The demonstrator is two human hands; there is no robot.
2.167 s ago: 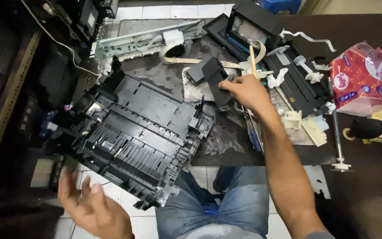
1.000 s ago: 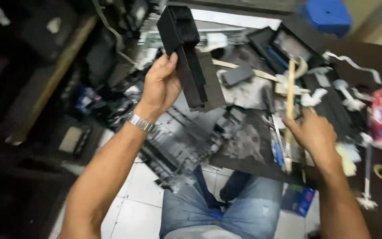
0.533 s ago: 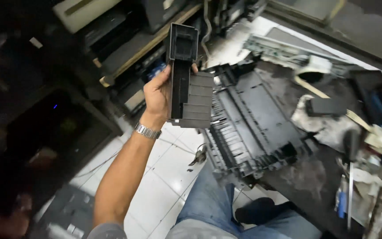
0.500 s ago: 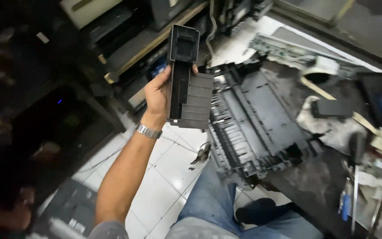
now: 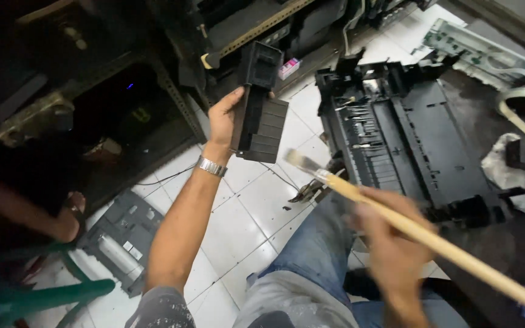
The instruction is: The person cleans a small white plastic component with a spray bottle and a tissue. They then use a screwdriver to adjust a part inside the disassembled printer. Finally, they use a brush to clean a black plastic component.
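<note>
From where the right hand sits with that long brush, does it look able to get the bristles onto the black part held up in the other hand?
Probably yes. The right hand grips the brush, whose bristle tip sits just beside the black part in the left hand, with only open air between.

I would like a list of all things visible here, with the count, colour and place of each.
plastic part: one, black, held up over the floor
brush: one, pale wooden handle, lower right
printer frame: one, black, on the table edge, right
flat panel: one, grey, on the white tiled floor
shelf rack: one, dark, top
another person's arm: one, far left
left hand: grips the plastic part, metal watch on wrist
right hand: grips the brush, blurred
</note>
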